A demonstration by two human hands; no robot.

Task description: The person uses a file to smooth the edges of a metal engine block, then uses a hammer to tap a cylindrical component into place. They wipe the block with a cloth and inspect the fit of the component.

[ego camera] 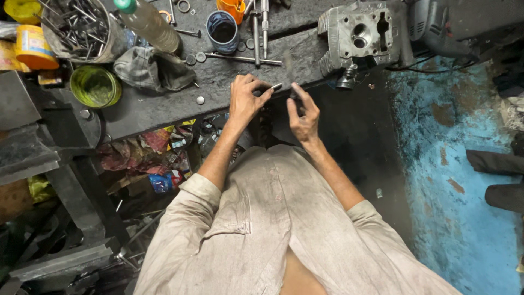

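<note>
My left hand (245, 101) is at the front edge of a dark, greasy workbench (164, 106) and pinches a small silvery metal piece (277, 86) between thumb and fingers. My right hand (303, 114) is just to its right, fingers closed around a small dark part (295, 96) that is mostly hidden. The two hands are a few centimetres apart, almost touching at the fingertips. My pale sleeves and shirt fill the lower middle of the view.
On the bench lie a grey engine cylinder head (357, 35), a long steel rod (243, 58), a blue cup (222, 30), a plastic bottle (150, 23), a grey rag (147, 68), a green tin (95, 86) and a bucket of bolts (82, 24). A blue wall (453, 180) stands to the right.
</note>
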